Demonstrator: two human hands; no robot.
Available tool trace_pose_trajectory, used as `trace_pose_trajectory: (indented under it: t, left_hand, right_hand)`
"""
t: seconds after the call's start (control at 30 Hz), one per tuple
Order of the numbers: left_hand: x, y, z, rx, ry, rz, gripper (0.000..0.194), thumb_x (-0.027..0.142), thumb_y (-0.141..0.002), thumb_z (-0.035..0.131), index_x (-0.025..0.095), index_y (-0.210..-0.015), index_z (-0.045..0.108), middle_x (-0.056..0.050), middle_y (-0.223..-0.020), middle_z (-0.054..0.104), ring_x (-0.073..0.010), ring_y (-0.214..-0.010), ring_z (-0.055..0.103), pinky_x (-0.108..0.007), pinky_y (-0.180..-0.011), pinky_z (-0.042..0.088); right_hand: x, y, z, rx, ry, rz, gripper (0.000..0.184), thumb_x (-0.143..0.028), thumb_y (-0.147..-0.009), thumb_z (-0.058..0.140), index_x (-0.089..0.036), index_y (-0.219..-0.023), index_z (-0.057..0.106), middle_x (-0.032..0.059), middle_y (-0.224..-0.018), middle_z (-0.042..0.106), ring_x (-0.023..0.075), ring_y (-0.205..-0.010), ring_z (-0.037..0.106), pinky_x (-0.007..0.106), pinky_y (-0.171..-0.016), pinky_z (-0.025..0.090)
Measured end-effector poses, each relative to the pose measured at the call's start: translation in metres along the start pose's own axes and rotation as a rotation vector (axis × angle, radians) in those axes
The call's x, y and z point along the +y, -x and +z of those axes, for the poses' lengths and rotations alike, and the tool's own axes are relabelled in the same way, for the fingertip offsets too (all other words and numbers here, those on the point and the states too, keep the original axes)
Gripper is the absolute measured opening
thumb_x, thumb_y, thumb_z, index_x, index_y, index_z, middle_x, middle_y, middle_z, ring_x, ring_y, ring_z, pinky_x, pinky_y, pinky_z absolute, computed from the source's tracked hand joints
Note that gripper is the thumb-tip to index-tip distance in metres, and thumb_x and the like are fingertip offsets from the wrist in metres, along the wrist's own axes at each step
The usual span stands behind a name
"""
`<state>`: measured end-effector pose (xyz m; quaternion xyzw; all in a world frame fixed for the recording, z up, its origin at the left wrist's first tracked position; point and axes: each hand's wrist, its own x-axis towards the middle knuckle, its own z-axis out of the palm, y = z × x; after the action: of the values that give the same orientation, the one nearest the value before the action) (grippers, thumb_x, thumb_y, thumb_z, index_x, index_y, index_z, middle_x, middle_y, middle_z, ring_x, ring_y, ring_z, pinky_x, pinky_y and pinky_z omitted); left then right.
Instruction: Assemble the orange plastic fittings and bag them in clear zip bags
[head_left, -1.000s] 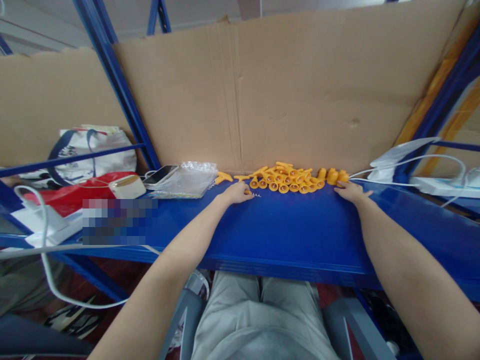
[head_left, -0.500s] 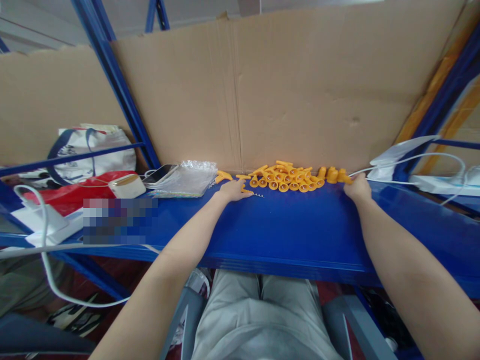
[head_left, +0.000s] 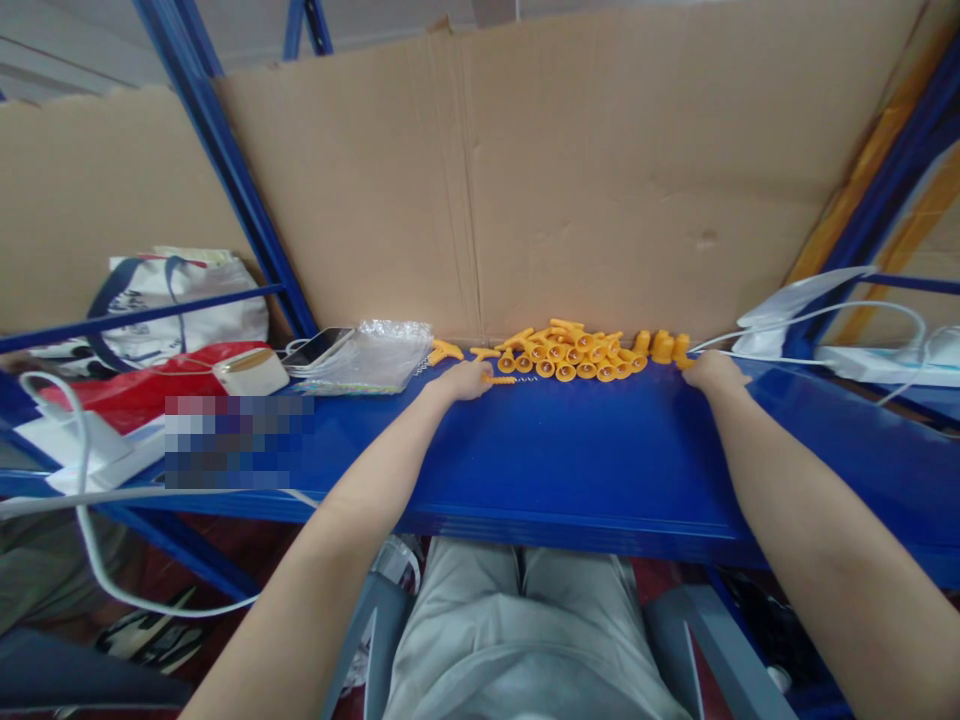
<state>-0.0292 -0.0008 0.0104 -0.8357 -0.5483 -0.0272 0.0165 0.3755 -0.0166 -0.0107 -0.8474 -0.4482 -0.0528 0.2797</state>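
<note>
Yellow corkscrew [head_left: 501,380] at the left hand [head_left: 466,380], yellow piece [head_left: 685,364] at the right hand [head_left: 711,372].
We see the left fingers clamped on the corkscrew's near end, its metal spiral [head_left: 526,379] pointing rightward away from them; whether the right fingers grip or merely touch their piece, we cannot tell. We judge that a loose left pinch could let the corkscrew roll, and a nudge from the right fingers could topple the upright caps [head_left: 661,347] just beyond them. We count one corkscrew held, two handles [head_left: 448,350] just beyond the left fingers, at least three caps, and over a dozen bell-ended pieces [head_left: 565,371] piled between both hands on one blue tabletop [head_left: 562,460].
</note>
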Motion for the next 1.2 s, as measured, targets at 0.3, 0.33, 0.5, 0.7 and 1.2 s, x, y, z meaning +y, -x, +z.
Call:
trace_pose_trajectory:
  t: [0.3, 0.33, 0.5, 0.7, 1.2]
  left_hand:
    - [0.004, 0.0, 0.003, 0.189, 0.033, -0.001, 0.032, 0.021, -0.095, 0.047, 0.018, -0.126, 0.054, -0.013, -0.115, 0.073, -0.0254, -0.109, 0.069, -0.033, -0.091, 0.051]
    - [0.004, 0.001, 0.003, 0.194, 0.034, 0.004, 0.031, 0.021, -0.095, 0.046, 0.018, -0.125, 0.054, -0.013, -0.116, 0.072, -0.0253, -0.11, 0.069, -0.033, -0.091, 0.051]
    - [0.007, 0.002, 0.001, 0.203, 0.051, -0.007, 0.031, 0.022, -0.097, 0.044, 0.018, -0.127, 0.052, -0.013, -0.116, 0.072, -0.0251, -0.109, 0.069, -0.033, -0.09, 0.052]
    - [0.008, 0.004, 0.0, 0.215, 0.052, -0.003, 0.031, 0.022, -0.097, 0.045, 0.018, -0.127, 0.052, -0.014, -0.118, 0.072, -0.0263, -0.109, 0.069, -0.035, -0.091, 0.052]
    - [0.013, -0.001, 0.006, 0.312, 0.162, 0.174, 0.028, 0.024, -0.094, 0.05, 0.019, -0.121, 0.056, -0.008, -0.1, 0.075, -0.0225, -0.094, 0.071, -0.03, -0.081, 0.053]
  right_hand:
    - [-0.062, 0.019, -0.019, 0.137, -0.246, -0.549, 0.041, -0.02, -0.083, 0.054, -0.012, -0.123, 0.056, 0.0201, -0.114, 0.067, 0.0334, -0.107, 0.064, 0.046, -0.091, 0.048]
    - [-0.069, 0.023, -0.017, 0.122, -0.289, -0.677, 0.04, -0.02, -0.082, 0.054, -0.013, -0.122, 0.057, 0.0188, -0.116, 0.068, 0.0323, -0.108, 0.064, 0.046, -0.092, 0.049]
    - [-0.099, 0.05, -0.001, 0.023, -0.385, -1.129, 0.03, -0.022, -0.082, 0.056, -0.018, -0.111, 0.066, 0.0146, -0.122, 0.067, 0.0302, -0.115, 0.062, 0.05, -0.099, 0.048]
    - [-0.111, 0.075, 0.013, -0.077, -0.356, -1.174, 0.032, -0.017, -0.083, 0.058, -0.017, -0.114, 0.068, 0.0138, -0.118, 0.071, 0.0292, -0.112, 0.066, 0.05, -0.097, 0.05]
    - [-0.118, 0.091, 0.016, -0.119, -0.332, -1.152, 0.025, -0.025, -0.088, 0.057, -0.014, -0.107, 0.07, 0.0137, -0.104, 0.073, 0.0262, -0.094, 0.068, 0.039, -0.085, 0.052]
